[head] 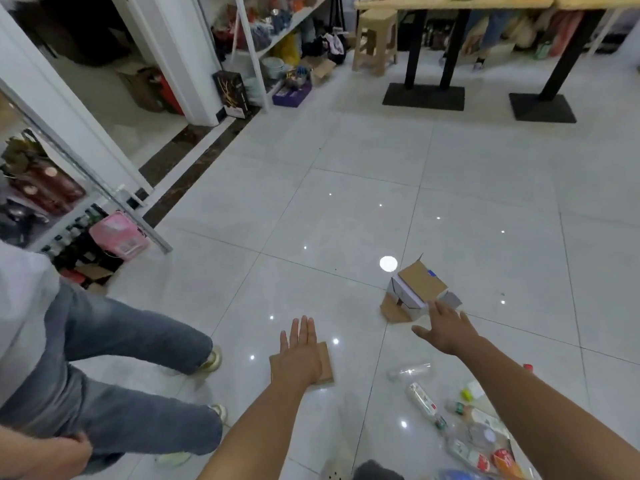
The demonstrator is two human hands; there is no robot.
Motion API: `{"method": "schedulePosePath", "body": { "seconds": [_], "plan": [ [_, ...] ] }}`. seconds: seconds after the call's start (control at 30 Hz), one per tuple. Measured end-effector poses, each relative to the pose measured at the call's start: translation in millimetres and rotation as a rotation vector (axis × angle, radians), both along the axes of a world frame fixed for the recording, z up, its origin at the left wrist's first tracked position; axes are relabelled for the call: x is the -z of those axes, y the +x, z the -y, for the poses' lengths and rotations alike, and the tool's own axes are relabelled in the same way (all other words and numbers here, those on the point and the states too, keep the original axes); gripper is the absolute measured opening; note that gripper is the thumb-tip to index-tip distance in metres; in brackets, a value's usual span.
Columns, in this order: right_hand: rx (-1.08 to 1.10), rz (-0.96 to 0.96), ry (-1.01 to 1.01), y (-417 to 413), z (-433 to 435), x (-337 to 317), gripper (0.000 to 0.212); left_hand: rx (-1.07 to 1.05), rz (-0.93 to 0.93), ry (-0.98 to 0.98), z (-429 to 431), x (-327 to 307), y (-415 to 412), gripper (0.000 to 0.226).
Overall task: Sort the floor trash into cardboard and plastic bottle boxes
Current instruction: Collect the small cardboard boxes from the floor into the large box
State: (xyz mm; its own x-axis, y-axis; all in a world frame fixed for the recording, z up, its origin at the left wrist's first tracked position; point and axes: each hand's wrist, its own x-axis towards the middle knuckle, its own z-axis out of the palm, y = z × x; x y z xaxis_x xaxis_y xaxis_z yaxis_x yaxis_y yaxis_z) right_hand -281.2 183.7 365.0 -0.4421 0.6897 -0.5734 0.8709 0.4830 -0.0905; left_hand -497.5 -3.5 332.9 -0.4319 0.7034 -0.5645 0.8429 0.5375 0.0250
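Observation:
A small white and brown cardboard box [415,289] lies open on the tiled floor at centre right. My right hand [446,329] stretches toward it with fingers spread, the fingertips at its near edge. My left hand [300,355] is flat and open over a brown piece of cardboard [325,363] lying on the floor. Several plastic bottles [464,427] lie scattered at the lower right, one clear bottle [410,370] nearest the hands. No sorting boxes are in view.
Another person in jeans [104,375] stands at the left, close to my left arm. Shelves with goods [45,202] line the left wall. Black table bases [424,97] and a wooden stool [375,39] stand at the back.

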Motion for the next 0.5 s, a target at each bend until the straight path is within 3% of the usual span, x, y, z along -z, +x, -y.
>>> {"method": "schedulePosePath", "body": {
  "seconds": [0.23, 0.4, 0.5],
  "plan": [
    [0.121, 0.008, -0.014, -18.2, -77.3, 52.1, 0.071, 0.107, 0.027, -0.024, -88.6, 47.8, -22.1, 0.079],
    [0.169, 0.024, 0.0, -28.5, -153.4, 161.6, 0.081, 0.154, 0.027, -0.004, -168.3, 168.2, -43.0, 0.081],
    [0.215, 0.038, 0.056, -27.2, -191.7, 259.9, 0.084, 0.208, 0.017, 0.017, -214.2, 269.1, -43.2, 0.082]
  ]
}}
